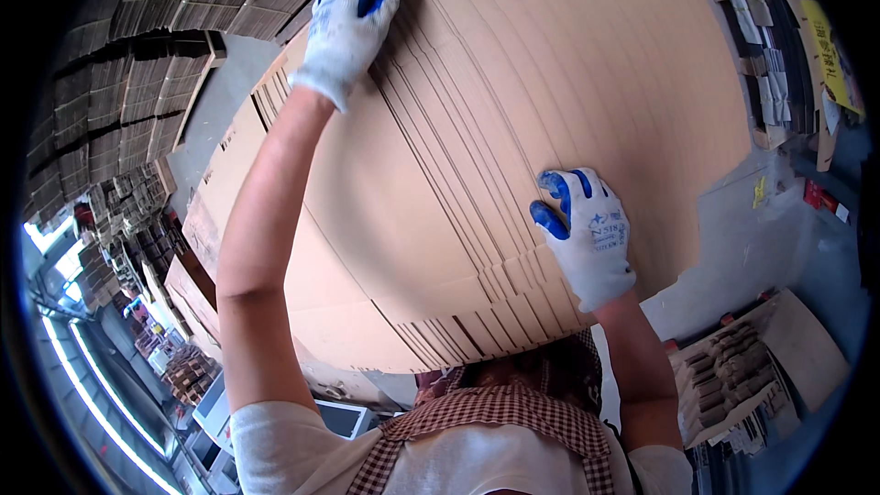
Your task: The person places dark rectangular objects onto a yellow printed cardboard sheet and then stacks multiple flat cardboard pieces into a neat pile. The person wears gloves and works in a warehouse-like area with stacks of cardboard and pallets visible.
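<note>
A broad stack of fanned-out brown cardboard sheets (394,211) lies in front of me, with overlapping edges and slots cut along the near side. My left hand (353,27), in a white knit glove with blue coating, reaches to the far left part of the stack. Its fingers are stretched out and partly spread at the cardboard. Nearer to me, my right hand (591,234), in a matching glove, rests against the stepped sheet edges on the right. Those fingers are loosely bent, with the thumb apart; no sheet shows pinched between them.
Tall bundled piles of cardboard (119,96) stand at the left and far left. More flat stacks (765,55) sit at the far right, beside a yellow sign (825,55). At the lower right is an open carton (733,376) with brown cardboard pieces. Grey floor (724,247) shows around the stack.
</note>
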Tool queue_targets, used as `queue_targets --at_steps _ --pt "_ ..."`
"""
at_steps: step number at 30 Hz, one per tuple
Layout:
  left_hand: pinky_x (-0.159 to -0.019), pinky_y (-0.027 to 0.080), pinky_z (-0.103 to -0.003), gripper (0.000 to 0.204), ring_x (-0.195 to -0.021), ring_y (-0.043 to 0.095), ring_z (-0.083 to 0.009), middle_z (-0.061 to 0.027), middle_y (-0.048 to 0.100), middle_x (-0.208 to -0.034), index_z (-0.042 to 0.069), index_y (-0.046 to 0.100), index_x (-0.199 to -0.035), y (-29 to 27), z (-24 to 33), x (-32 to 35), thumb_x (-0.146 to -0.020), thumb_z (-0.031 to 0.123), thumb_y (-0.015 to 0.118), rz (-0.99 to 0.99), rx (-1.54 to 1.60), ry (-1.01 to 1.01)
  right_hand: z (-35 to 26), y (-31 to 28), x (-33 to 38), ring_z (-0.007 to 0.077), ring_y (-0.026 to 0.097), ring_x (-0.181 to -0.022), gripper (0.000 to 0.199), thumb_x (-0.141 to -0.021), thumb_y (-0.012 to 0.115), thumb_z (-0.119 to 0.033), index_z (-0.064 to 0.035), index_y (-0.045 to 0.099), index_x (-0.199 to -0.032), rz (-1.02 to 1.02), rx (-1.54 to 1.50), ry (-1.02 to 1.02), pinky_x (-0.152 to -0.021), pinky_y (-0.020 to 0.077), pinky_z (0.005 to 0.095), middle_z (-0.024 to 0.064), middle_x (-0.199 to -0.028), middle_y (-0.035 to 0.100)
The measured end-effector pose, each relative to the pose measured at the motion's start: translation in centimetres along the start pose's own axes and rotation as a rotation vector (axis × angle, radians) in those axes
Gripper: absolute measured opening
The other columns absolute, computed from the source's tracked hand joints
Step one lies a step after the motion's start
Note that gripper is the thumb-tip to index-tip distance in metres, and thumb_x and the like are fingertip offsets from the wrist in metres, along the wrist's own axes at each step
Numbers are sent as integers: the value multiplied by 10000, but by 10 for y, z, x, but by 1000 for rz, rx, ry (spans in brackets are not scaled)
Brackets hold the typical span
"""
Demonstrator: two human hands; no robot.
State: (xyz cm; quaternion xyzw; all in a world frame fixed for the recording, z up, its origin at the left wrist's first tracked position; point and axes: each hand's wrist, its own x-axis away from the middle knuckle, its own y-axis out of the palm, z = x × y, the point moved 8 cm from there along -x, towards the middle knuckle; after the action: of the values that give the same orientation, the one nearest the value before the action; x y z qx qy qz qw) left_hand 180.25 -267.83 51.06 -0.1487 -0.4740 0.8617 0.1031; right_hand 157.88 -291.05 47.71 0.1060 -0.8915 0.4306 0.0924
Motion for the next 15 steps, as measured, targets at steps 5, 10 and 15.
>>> queue_targets --at_steps 5,10,15 --pt "-934 476 -297 440 -1033 669 -230 -148 724 -1123 102 561 -1407 14 -20 -12 -992 229 631 -156 -114 -293 3 8 -3 280 628 -944 294 -852 720 -251 -148 646 -1118 -6 -25 21 -845 509 426 71 -1048 629" --pt "-753 448 -271 408 -833 589 -145 -56 699 -1033 112 629 -1342 12 -54 -22 -951 217 678 -71 284 -446 3 8 -4 278 628 -947 314 -850 727 -261 -148 649 -1132 -15 -26 1 -847 511 426 74 -1048 627" --pt "-473 345 -200 428 -548 432 -24 71 668 -870 117 597 -1384 11 -52 -28 -961 61 630 -91 530 -625 5 5 -6 276 626 -967 318 -866 713 -260 -144 649 -1155 -51 -37 25 -863 509 429 83 -1072 624"
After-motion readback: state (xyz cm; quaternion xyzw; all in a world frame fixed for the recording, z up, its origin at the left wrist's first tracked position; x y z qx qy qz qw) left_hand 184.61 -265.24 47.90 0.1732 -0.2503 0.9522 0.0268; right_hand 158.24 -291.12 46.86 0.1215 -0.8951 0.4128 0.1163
